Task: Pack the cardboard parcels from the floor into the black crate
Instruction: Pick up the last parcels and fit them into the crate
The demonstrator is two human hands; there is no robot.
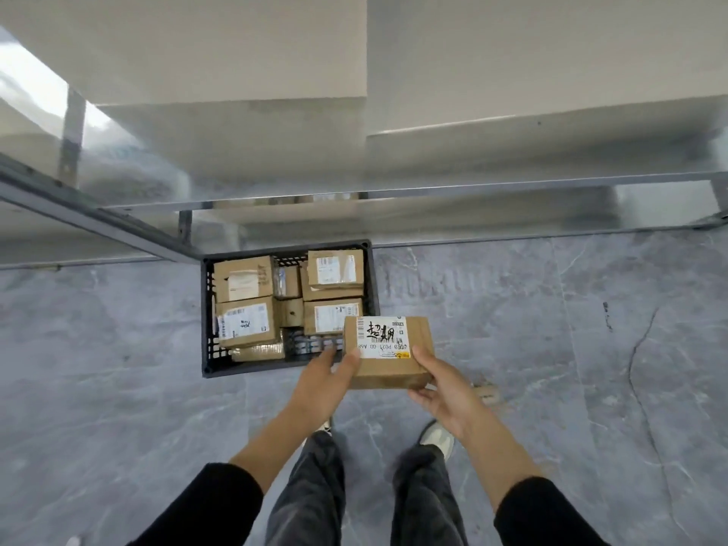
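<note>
I hold a brown cardboard parcel (388,354) with a white shipping label and black handwriting in both hands, above the floor at the near right corner of the black crate (207,309). My left hand (325,382) grips its left side, thumb on top. My right hand (441,388) grips its right side and underside. The crate stands on the floor against the shelving and holds several labelled cardboard parcels (246,321), packed close together.
Metal shelving (394,187) with pale boards rises behind and over the crate. The floor (551,329) is grey marbled tile. A small piece of cardboard (487,392) lies on the floor by my right hand. My legs and shoes (435,435) are below.
</note>
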